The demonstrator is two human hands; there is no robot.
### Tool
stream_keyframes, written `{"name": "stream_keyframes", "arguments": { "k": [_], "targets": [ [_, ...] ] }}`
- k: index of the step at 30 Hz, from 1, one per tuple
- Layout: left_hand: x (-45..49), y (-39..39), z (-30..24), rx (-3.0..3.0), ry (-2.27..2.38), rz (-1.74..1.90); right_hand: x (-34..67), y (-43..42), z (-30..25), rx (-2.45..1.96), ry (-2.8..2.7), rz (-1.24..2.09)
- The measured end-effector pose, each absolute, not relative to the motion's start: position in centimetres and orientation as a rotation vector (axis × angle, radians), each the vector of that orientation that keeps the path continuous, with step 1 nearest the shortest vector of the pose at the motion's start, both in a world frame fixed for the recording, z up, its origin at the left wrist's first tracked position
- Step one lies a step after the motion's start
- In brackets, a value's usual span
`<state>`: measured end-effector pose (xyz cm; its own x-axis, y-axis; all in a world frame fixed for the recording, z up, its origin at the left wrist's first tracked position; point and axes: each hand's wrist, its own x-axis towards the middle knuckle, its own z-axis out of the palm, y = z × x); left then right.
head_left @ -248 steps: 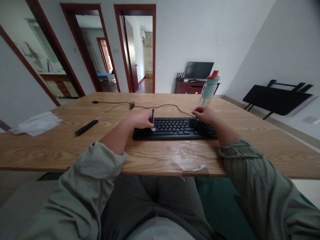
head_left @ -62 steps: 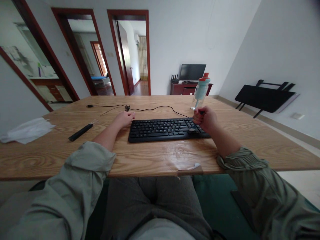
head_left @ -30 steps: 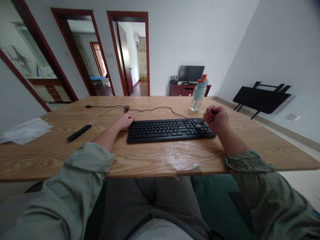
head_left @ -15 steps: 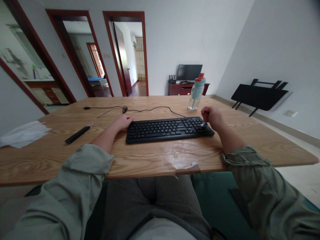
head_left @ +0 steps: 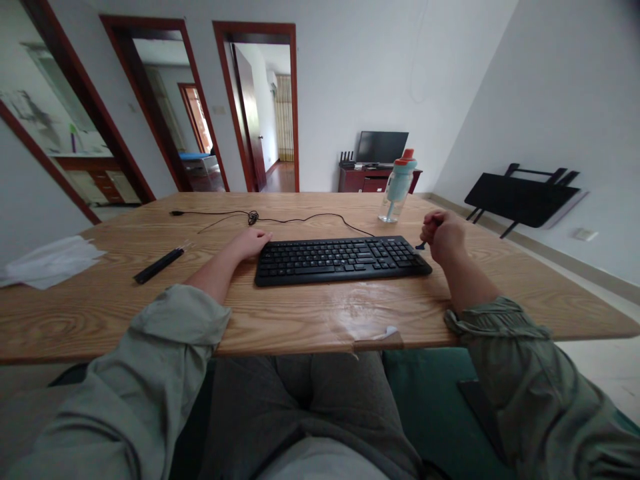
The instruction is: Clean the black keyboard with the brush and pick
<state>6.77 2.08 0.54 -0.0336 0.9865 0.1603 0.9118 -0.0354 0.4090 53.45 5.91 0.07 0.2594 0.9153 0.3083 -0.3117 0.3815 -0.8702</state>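
Note:
A black keyboard [head_left: 345, 260] lies flat on the wooden table in front of me. At its upper left corner, my left hand [head_left: 253, 243] is closed, thumb and fingers holding the edge. My right hand [head_left: 444, 235] is a fist just beyond the keyboard's right end, raised a little. It grips a small black brush [head_left: 421, 246] whose flared end points down and left beside the number pad; most of its handle is hidden by the fingers. From the keyboard's back runs a thin black cable [head_left: 315, 217], knotted partway along, to a plug at the left.
Behind the keyboard's right side stands a clear water bottle [head_left: 395, 190] with a red lid. A slim black case with thin clear tips [head_left: 159, 265] and white tissue [head_left: 53, 261] lie at the left. Tape [head_left: 379, 341] peels at the front edge of the table [head_left: 300, 320].
My right hand has moved right and lifted, taking the brush off the number pad to just past the keyboard's end. My left hand keeps its hold on the corner. The view shifts slightly.

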Motion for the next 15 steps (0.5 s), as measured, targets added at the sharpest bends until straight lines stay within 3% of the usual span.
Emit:
{"name": "stream_keyframes", "arguments": {
  "k": [7,15],
  "targets": [
    [7.1,2.1,0.6,2.066,2.034,0.613,50.8,4.3,0.5,-0.47,-0.971,1.257],
    [7.0,2.4,0.4,2.087,2.014,0.542,49.1,5.1,-0.5,-0.542,-0.988,1.322]
  ]
}}
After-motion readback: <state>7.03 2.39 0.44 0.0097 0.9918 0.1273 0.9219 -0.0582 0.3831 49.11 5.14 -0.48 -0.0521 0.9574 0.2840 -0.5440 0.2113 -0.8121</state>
